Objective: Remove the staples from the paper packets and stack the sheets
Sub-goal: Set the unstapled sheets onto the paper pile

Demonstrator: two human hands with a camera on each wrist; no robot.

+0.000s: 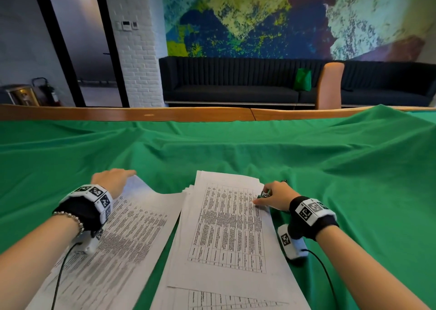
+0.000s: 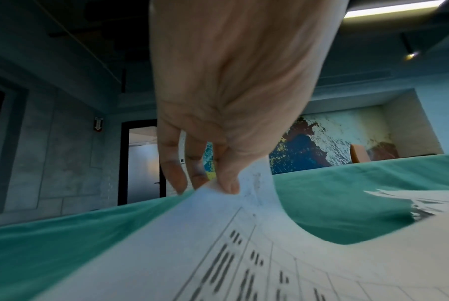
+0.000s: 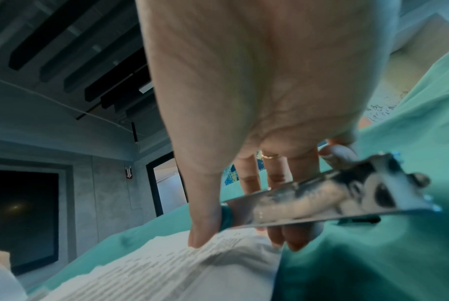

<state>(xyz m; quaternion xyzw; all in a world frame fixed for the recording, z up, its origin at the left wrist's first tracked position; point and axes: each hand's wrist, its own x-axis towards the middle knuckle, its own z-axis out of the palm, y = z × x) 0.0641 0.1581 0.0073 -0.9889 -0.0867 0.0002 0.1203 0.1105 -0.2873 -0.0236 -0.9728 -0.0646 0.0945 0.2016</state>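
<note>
A printed sheet (image 1: 118,234) lies at the left on the green cloth. My left hand (image 1: 113,181) pinches its far corner between thumb and fingers and lifts it; in the left wrist view the sheet (image 2: 218,254) curls up to my left hand (image 2: 218,183). A stack of printed sheets (image 1: 226,227) lies in the middle. My right hand (image 1: 271,195) holds a metal staple remover (image 1: 264,194) at the stack's right edge. In the right wrist view my right hand (image 3: 243,234) grips the staple remover (image 3: 321,201), its thumb touching the stack (image 3: 153,270).
The green cloth (image 1: 330,168) covers the table and lies in folds. The wooden table edge (image 1: 141,113) runs along the far side, with an orange chair back (image 1: 329,85) and a dark sofa (image 1: 236,80) beyond. Cables run from both wrist cameras.
</note>
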